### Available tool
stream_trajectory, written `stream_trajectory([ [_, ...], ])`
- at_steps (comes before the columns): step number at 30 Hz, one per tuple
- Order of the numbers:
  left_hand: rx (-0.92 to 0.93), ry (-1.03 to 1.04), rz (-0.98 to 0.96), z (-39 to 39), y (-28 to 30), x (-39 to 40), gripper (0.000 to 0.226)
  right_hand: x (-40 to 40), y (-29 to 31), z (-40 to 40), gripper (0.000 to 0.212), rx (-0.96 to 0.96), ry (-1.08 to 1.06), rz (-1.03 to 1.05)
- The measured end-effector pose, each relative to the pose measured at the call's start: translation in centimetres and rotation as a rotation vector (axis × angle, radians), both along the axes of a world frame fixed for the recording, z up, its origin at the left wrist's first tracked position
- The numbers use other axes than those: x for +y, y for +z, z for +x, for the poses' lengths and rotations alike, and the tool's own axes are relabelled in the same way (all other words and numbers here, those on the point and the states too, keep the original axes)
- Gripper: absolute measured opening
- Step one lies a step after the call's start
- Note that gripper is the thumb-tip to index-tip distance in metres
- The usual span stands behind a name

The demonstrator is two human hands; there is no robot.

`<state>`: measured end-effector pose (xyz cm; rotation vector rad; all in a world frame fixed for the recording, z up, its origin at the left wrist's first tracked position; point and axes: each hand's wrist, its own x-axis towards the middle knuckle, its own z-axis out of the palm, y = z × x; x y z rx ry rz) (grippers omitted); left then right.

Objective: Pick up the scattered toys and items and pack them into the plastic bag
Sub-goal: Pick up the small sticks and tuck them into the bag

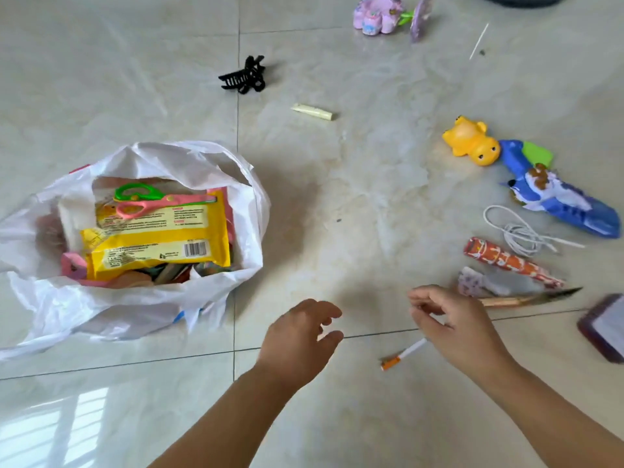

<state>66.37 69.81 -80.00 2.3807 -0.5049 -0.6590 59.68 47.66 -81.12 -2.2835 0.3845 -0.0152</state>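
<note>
1. White plastic bag (141, 298) on the tiled floor (337, 204) at left, mouth wide and facing up; inside, a yellow packet (158, 243) with its long axis running left to right, and pink-and-green scissors (152, 201) on top, blades pointing right.
2. Left hand (300, 339) low in the middle, right of the bag, fingers loosely curled, holding nothing.
3. Right hand (456, 322) just beside it, fingers bent and partly spread, gripping nothing that can be made out.
4. White pen with an orange cap (403, 354) on the floor under the right hand, long axis diagonal, cap end pointing lower left.
5. Further right: brush (530, 298) lying nearly level, dark tip pointing right; orange patterned tube (510, 261) slanting down to the right; coiled white cable (520, 231); blue wrapper (557, 194); yellow toy (472, 141).
6. Far side: black hair claw (244, 76), pale yellow stick (312, 112) with its long axis nearly level, purple toy (380, 15).
</note>
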Motion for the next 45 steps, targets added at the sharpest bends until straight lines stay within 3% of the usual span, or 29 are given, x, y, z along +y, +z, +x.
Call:
stream_trajectory([
  [7, -0.001, -0.199, 0.167, -4.3, -2.8, -7.6, 0.039, -2.6, -1.2, -6.0, 0.024, 0.165, -0.21, 0.057],
  [12, -0.114, -0.244, 0.295, -5.1, -3.5, -10.1, 0.019, -2.9, -1.7, -7.1, 0.032, 0.171, -0.241, 0.064],
  [16, -0.066, -0.185, 0.256, -4.7, -3.3, -10.0, 0.017, -3.8, -2.3, -7.4, 0.022, 0.144, -0.255, 0.001],
  [18, -0.017, -0.109, 0.212, -4.4, -2.7, -9.8, 0.006, -4.9, -2.4, -6.7, 0.02, 0.133, -0.282, -0.051],
  [23, -0.027, -0.001, 0.137, -3.3, -1.5, -10.1, 0.014, -7.6, -3.0, -4.3, 0.024, 0.031, -0.265, -0.234],
  [28, -0.041, 0.07, 0.097, -2.5, -0.8, -10.2, 0.012, -8.5, -4.3, -3.5, 0.037, 0.071, -0.242, -0.497],
  [35, -0.072, 0.096, 0.089, -2.3, -0.3, -9.4, 0.005, -8.1, -5.0, -5.2, 0.026, 0.048, -0.211, -0.757],
  [39, -0.101, 0.112, 0.027, -2.0, 0.1, -8.3, 0.028, -5.5, -3.1, -4.5, 0.034, -0.117, -0.143, -0.695],
  [45, -0.248, 0.215, -0.037, 0.1, 1.5, -4.2, 0.014, -0.2, 0.0, -0.9, 0.028, -0.306, 0.055, -0.452],
])
